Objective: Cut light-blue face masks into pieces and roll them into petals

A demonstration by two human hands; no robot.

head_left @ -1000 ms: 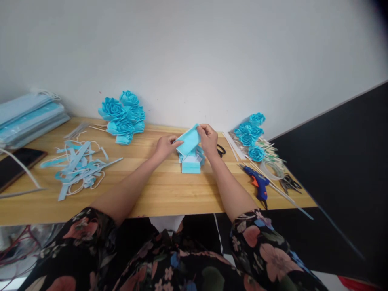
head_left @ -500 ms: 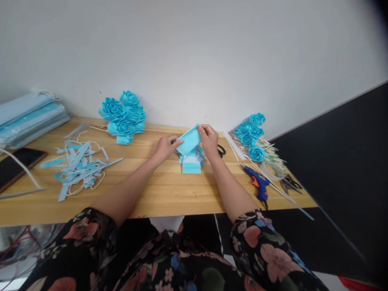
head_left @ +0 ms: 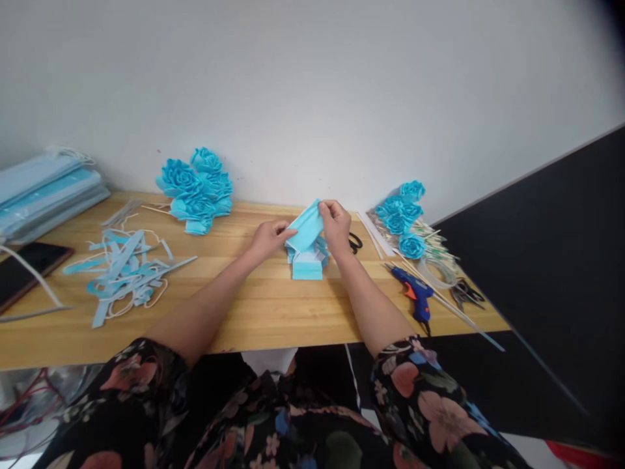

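Both my hands hold one light blue piece of mask fabric [head_left: 305, 229] above the wooden table [head_left: 254, 306]. My left hand [head_left: 267, 237] pinches its lower left edge. My right hand [head_left: 334, 225] pinches its upper right corner, fingers curled. Under the piece lies a small stack of cut blue pieces [head_left: 307, 263]. Black scissors [head_left: 355, 242] lie just right of my right hand.
Blue fabric roses lie at the back left [head_left: 196, 187] and back right [head_left: 403, 217]. Cut strips and ear loops [head_left: 124, 268] are heaped on the left. A stack of masks [head_left: 46, 192] and a phone [head_left: 24, 268] sit far left. A blue glue gun [head_left: 414, 293], sticks [head_left: 439, 296] and tape lie right.
Almost nothing has changed. My hands keep their hold on the blue piece, and its lower edge has folded in slightly. The view has shifted a little.
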